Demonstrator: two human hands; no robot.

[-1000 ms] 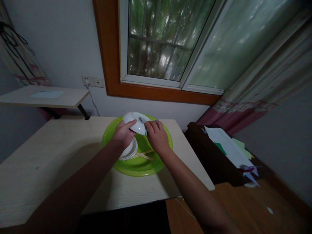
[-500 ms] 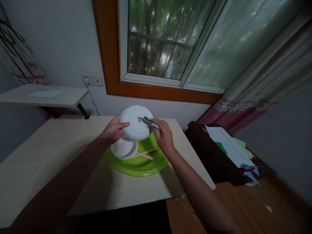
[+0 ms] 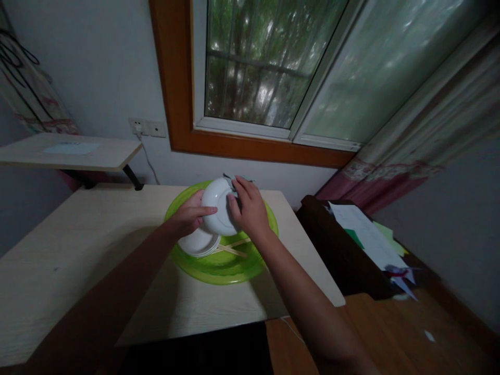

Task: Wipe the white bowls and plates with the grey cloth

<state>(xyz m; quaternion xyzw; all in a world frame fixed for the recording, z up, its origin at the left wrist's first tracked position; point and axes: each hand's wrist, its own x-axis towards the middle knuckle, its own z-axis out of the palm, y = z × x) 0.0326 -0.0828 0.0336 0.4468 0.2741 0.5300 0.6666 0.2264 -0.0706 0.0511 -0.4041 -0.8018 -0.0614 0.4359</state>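
A white plate (image 3: 219,208) is held up and tilted over a green tray, its underside facing me. My left hand (image 3: 190,212) grips its left edge, thumb on the near face. At the plate's upper right rim, my right hand (image 3: 250,205) pinches a grey-green cloth (image 3: 230,180), of which only small parts show. Its thumb lies against the underside. Below, a stack of white plates (image 3: 198,242) sits on the left of the green tray (image 3: 222,278). Several light wooden chopsticks (image 3: 234,250) lie crossed beside the stack.
The tray rests on a pale wooden table (image 3: 97,250). A raised shelf (image 3: 70,153) with a sheet of paper stands at the table's back left. To the right is a low dark cabinet (image 3: 328,245) bearing papers (image 3: 363,229). A window lies behind the table.
The plate has turned and shifted slightly right and down. My right hand has moved from the plate's face up to its rim, taking the cloth along. The mark on the underside is now covered.
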